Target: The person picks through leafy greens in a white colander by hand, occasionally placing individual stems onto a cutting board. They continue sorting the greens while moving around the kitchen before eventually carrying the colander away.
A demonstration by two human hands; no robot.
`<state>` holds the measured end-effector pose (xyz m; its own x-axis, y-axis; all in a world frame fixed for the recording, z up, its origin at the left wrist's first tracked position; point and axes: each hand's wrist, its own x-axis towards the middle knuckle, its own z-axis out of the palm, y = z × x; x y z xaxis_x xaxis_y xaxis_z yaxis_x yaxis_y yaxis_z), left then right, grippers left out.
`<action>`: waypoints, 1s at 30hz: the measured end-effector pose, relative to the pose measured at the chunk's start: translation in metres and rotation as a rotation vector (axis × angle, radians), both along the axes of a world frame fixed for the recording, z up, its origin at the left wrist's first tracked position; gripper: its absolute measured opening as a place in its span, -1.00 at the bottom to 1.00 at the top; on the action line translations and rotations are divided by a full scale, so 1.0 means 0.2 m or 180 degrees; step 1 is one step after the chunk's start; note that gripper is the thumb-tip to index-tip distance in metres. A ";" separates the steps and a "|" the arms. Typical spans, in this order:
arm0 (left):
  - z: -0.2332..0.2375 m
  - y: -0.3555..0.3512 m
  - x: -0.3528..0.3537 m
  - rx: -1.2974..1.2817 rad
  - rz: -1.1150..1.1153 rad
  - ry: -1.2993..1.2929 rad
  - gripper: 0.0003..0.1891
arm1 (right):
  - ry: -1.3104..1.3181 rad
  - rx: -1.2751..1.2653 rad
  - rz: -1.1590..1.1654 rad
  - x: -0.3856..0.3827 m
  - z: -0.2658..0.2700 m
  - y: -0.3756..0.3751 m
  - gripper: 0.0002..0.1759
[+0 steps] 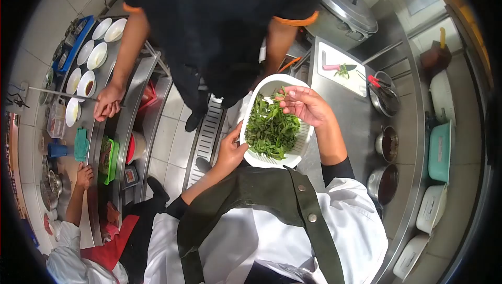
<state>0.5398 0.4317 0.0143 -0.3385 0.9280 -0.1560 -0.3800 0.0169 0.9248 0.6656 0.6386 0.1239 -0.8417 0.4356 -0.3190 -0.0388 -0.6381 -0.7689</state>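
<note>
A white slotted basket (300, 161) full of green leaves (272, 130) is held in front of my body. My left hand (231, 149) grips its left rim, with the thumb on the rim and the fingers around the outside. Over the basket's upper right side, my right hand (305, 105) pinches a small green sprig between thumb and fingertips, palm turned up. Some leaves lie just below those fingers.
A co-worker in a black shirt (209, 17) stands opposite, close to the basket. Right of it, a steel counter (334, 122) holds a cutting board (327, 56) with a knife, and steel bowls. White bowls (97, 55) line the left counter. Another person (112, 250) works at lower left.
</note>
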 end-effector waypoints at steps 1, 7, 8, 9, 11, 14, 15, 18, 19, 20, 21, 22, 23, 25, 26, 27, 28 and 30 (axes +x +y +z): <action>-0.03 0.01 -0.01 0.0093 0.0008 0.0038 -0.36 | -0.0036 0.0019 -0.0035 -0.02 -0.01 0.01 -0.77; 0.07 0.15 -0.05 0.0178 0.0046 -0.0077 -0.38 | -0.1400 0.2259 0.1131 0.04 0.01 0.03 -0.78; 0.04 0.19 -0.05 -0.0015 0.0056 -0.0017 -0.37 | -0.1740 0.2846 0.1076 0.05 0.01 0.04 -0.76; 0.07 0.23 -0.06 -0.0160 0.0000 0.0096 -0.38 | -0.2065 0.3453 0.0990 0.05 0.00 0.07 -0.74; 0.16 0.32 -0.07 -0.0396 -0.0104 0.0339 -0.38 | -0.1907 0.3995 -0.0119 0.03 -0.07 0.17 -0.75; 0.20 0.44 -0.06 -0.0213 0.0006 0.0804 -0.39 | -0.1414 0.4993 -0.0383 -0.06 -0.15 0.39 -0.80; 0.21 0.47 -0.06 -0.0133 0.0031 0.0926 -0.39 | -0.1554 0.5257 -0.0250 -0.09 -0.19 0.42 -0.80; 0.23 0.53 -0.08 -0.0144 0.0071 0.1167 -0.41 | -0.1986 0.5942 0.0132 -0.21 -0.26 0.47 -0.80; 0.23 0.55 -0.09 -0.0167 0.0114 0.1343 -0.41 | -0.1891 0.5941 0.0104 -0.23 -0.25 0.50 -0.80; 0.24 0.56 -0.09 -0.0231 0.0219 0.1320 -0.41 | -0.1804 0.5928 0.0092 -0.24 -0.22 0.52 -0.79; 0.26 0.56 -0.09 -0.0301 0.0318 0.1287 -0.41 | -0.1727 0.5905 0.0089 -0.25 -0.20 0.53 -0.79; 0.27 0.56 -0.09 -0.0365 0.0413 0.1249 -0.42 | -0.1605 0.5823 0.0019 -0.27 -0.19 0.55 -0.78; 0.27 0.55 -0.10 -0.0325 0.0484 0.1328 -0.42 | -0.1516 0.5796 0.0078 -0.29 -0.19 0.56 -0.78; 0.26 0.53 -0.11 -0.0268 0.0649 0.1383 -0.42 | -0.1340 0.5767 0.0183 -0.33 -0.20 0.58 -0.77; 0.27 0.52 -0.12 -0.0251 0.0742 0.1363 -0.43 | -0.1116 0.5799 0.0248 -0.35 -0.20 0.59 -0.82; 0.27 0.52 -0.11 -0.0279 0.0853 0.1230 -0.44 | -0.0880 0.5652 0.0168 -0.36 -0.19 0.60 -0.83; 0.27 0.50 -0.12 -0.0307 0.0961 0.1087 -0.45 | -0.0655 0.5495 0.0104 -0.38 -0.19 0.60 -0.85; 0.27 0.48 -0.12 -0.0235 0.1182 0.0939 -0.43 | -0.0255 0.5114 0.0047 -0.42 -0.15 0.60 -0.89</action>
<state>0.5161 0.5269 0.0684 -0.6848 0.7259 -0.0644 -0.0943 -0.0007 0.9955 0.5808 0.7588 0.0937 -0.8531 0.3389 0.3968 0.0310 0.7920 -0.6098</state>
